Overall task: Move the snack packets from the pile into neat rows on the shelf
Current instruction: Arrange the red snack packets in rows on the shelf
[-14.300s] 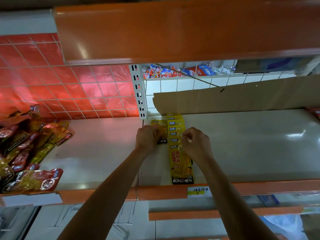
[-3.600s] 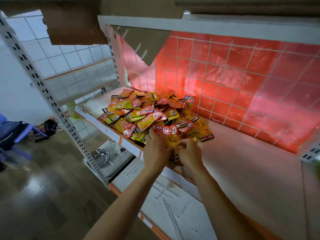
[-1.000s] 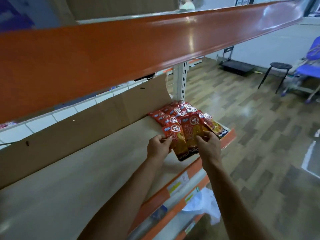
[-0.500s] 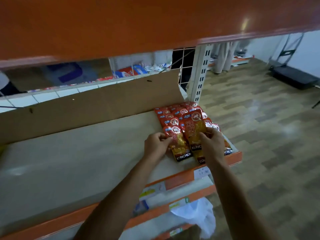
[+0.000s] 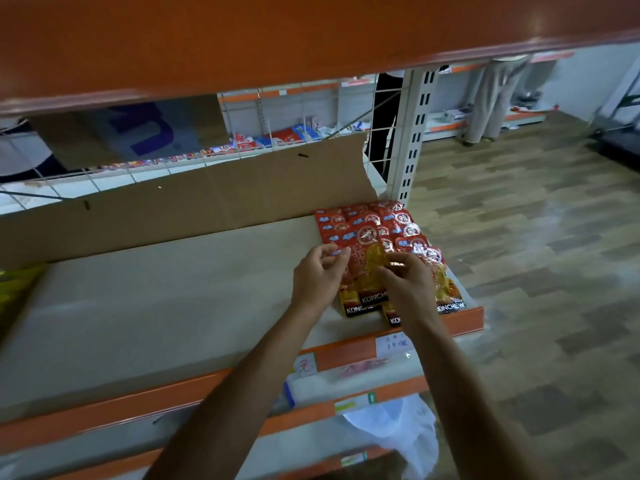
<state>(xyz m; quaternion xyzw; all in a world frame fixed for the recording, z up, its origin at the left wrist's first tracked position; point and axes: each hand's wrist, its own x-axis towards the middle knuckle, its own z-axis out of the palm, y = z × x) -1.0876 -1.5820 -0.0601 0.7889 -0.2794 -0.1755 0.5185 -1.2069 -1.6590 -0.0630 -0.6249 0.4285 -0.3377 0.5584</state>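
Observation:
Red snack packets (image 5: 372, 230) lie in overlapping rows at the right end of the pale shelf (image 5: 173, 299), up against the cardboard back. My left hand (image 5: 317, 277) pinches the left edge of the front packet (image 5: 363, 271), and my right hand (image 5: 407, 280) holds its right side with curled fingers. The packet lies low over the rows, its black label strip towards me. The pile is out of view.
An orange shelf edge (image 5: 242, 39) hangs close overhead. A cardboard sheet (image 5: 207, 199) lines the back. The white upright post (image 5: 412, 140) stands at the shelf's right end, beyond it wooden floor (image 5: 536, 254). Yellow packets (image 5: 14, 289) show at the far left.
Both hands have shifted the held red packet a little back and lower onto the rows. The camera has tilted slightly, so the view sits closer to the shelf.

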